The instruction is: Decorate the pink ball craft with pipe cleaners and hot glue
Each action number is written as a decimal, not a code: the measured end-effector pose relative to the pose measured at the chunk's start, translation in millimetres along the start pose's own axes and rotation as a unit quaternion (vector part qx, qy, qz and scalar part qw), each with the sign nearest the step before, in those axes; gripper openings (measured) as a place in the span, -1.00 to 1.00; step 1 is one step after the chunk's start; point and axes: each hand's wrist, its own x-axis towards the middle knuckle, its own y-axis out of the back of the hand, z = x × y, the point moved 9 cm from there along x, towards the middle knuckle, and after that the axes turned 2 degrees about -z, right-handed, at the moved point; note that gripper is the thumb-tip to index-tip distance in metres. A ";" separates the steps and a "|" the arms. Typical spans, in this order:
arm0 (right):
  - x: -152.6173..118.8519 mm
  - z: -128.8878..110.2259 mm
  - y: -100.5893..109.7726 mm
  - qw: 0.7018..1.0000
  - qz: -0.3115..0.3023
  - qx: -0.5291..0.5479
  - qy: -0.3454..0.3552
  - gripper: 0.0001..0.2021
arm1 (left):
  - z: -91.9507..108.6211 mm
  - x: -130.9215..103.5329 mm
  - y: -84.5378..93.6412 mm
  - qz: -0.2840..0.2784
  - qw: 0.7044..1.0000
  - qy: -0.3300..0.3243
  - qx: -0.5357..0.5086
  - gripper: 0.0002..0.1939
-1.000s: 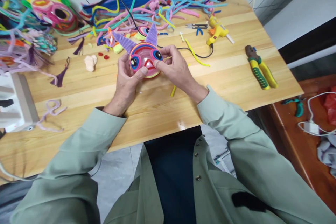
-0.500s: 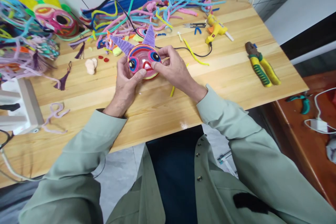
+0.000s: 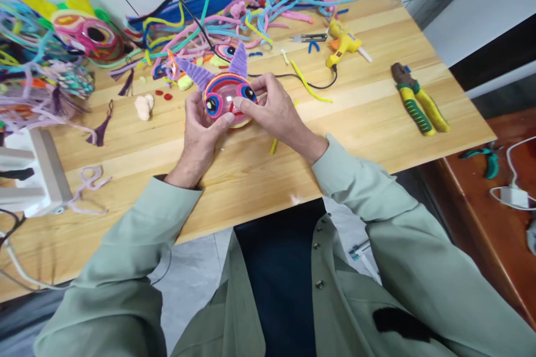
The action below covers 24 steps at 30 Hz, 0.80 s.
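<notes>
A clear round face ornament (image 3: 221, 89) with two purple pointed ears, blue-and-pink ringed eyes and a red piece in its middle is held above the table's wooden top. My left hand (image 3: 199, 136) grips its lower left edge, thumb at the bottom. On the other side my right hand (image 3: 278, 111) holds it, with the thumb on the front over the red piece, just under the right eye. Behind the ornament lie small coloured bits and a second ringed eye piece (image 3: 226, 52).
Coloured fuzzy stems (image 3: 209, 17) pile along the wall. A yellow glue gun (image 3: 344, 44), snips (image 3: 310, 38) and pliers (image 3: 419, 103) lie to the right. A pink face ornament (image 3: 90, 33), purple tassels (image 3: 100, 131) and a white stand (image 3: 42, 178) are at left.
My right thumb has shifted a little left and up on the ornament's front, now covering more of the red piece. My left hand keeps its grip.
</notes>
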 end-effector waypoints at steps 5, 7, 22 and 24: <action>4.8 10.0 -4.4 1.000 -0.004 0.011 0.029 -0.52 | 3.8 -1.2 -0.1 -0.025 0.999 -0.017 0.031 -0.11; 5.7 12.8 -5.3 0.999 -0.002 0.014 0.038 -0.51 | 4.5 -1.3 -1.2 -0.038 0.998 -0.021 0.054 -0.10; 3.7 17.1 -6.1 0.999 0.024 0.020 0.043 -0.43 | 1.2 2.1 -1.3 -0.030 0.998 -0.043 0.024 -0.04; 2.4 15.1 -5.7 0.999 0.026 0.018 0.040 -0.43 | 3.2 1.9 -2.4 -0.035 0.998 -0.048 0.031 -0.06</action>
